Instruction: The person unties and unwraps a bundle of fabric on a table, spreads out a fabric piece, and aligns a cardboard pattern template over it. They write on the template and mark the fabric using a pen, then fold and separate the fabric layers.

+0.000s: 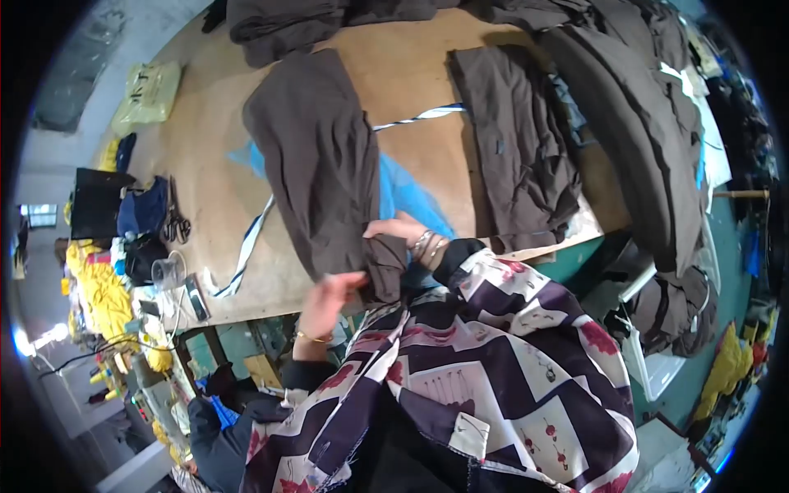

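"Where's the garment?" 
"The brown garment (pixel 316 156) lies lengthwise on the table (pixel 415 74), its near end folded over at the table's edge, right in front of the person."

"And the right hand?" 
"The right hand (pixel 396 230) (the one with the silvery bangles (pixel 425 245)) has its fingers closed on the cloth beside that folded end."

"Is the left one gripping too?" 
"I can't tell. The left hand (pixel 327 297) is blurred, its fingertips up against the other side of the near end. There's a gold bracelet (pixel 314 338) on that wrist."

"What's the blue bit?" 
"A blue cloth (pixel 404 195), showing from under the garment on both sides. A striped tape (pixel 423 117) shows on both sides as well."

"More brown pieces?" 
"Yes, a second garment (pixel 526 148) lies to the right, well apart from the first, with a brown pile (pixel 633 156) beyond it. More brown cloth (pixel 288 29) sits at the far edge."

"And over on the left?" 
"Scissors (pixel 174 218), a clear cup (pixel 167 274) nearer the person, and a plastic bag (pixel 148 92) further off."
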Available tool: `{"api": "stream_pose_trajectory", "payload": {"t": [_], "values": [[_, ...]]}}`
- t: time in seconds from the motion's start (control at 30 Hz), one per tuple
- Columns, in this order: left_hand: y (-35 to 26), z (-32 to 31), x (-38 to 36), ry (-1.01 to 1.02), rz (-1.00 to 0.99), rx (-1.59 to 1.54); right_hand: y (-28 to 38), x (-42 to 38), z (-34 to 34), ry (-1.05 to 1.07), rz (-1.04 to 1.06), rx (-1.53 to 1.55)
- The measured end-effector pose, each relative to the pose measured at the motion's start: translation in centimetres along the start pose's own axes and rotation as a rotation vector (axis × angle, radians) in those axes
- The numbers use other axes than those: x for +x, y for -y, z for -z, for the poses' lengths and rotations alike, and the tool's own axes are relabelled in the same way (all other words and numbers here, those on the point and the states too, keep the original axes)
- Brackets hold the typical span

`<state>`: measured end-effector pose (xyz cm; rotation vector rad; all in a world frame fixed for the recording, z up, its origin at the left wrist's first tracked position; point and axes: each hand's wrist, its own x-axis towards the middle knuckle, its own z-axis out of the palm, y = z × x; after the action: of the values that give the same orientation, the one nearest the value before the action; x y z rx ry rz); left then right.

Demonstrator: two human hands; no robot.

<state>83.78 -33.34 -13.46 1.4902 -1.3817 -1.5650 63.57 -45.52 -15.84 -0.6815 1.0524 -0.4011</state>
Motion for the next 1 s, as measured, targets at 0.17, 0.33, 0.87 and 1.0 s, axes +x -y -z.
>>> {"api": "stream_pose_trajectory", "payload": {"t": [0.17, 0.33, 0.87, 1.0], "values": [[10.1, 5.4, -1.6, -0.583, 0.309, -1.120, 3.8, -1.4, -2.2, 0.221, 0.321, 0.212], [3.2, -0.3, 0.2, -0.351, 0.275, -1.228, 5.6, -6.5, 0.3, 0.183, 1.058, -0.274], [-5.4, -6.9, 28.9, -0.011, 0.096, -1.139, 11.5, -20.2, 9.5, 0.213, 0.553, 0.163], [-6.2, -10.0, 38.5, -0.046, 0.096, -1.144, 9.1, -24.8, 14.0, -0.154, 0.566, 0.039]]}}
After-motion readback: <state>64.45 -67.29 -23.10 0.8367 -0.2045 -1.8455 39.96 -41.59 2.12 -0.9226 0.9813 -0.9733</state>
